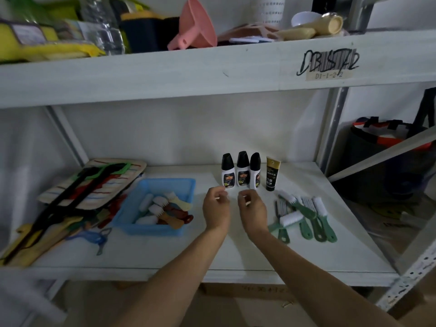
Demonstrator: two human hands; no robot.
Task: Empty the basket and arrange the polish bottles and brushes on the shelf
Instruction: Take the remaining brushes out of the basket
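Three white polish bottles (241,170) with black caps stand in a row at the back of the white shelf (236,253), with a black and gold tube (271,173) upright to their right. Several green-handled brushes (306,215) lie to the right. The blue basket (155,204) on the left holds several brushes (162,210) with cream, tan and red handles. My left hand (215,210) and my right hand (252,210) hover side by side just in front of the bottles, fingers loosely curled, with nothing in them.
A striped cloth (94,182) with black and green tools and a pile of mixed items lies left of the basket. Blue scissors (99,239) lie near the front edge. The upper shelf carries a pink funnel (195,27). A dark bag (387,161) sits right of the shelf post.
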